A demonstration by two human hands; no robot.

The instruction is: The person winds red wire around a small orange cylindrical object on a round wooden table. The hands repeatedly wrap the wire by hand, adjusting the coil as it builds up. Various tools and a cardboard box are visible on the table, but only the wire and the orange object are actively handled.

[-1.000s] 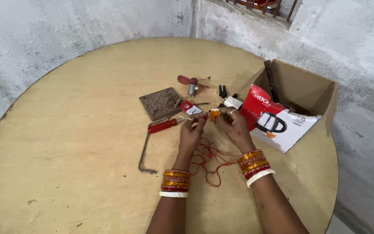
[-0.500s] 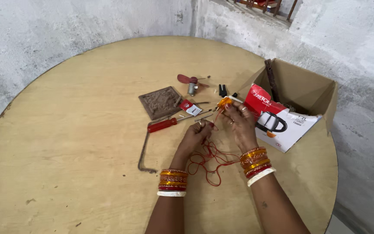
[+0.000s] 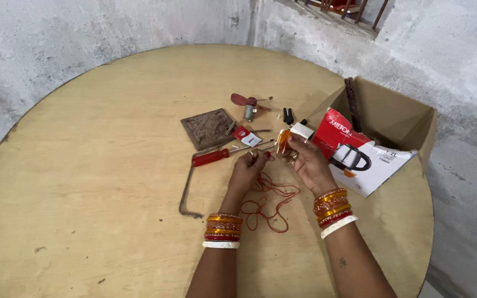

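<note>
my left hand [image 3: 248,168] pinches the thin, limp red wire [image 3: 269,201] at centre frame; my right hand [image 3: 305,160] is closed on the light, fragile orange part [image 3: 282,140]; best held by its edges.

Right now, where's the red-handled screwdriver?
In the head view the red-handled screwdriver lies on the round wooden table, just left of the left hand, below the brown carved tile.

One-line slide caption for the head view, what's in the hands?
Right hand holds a small orange part, left hand pinches thin red wire, above a round wooden table near a red-handled screwdriver.
</note>
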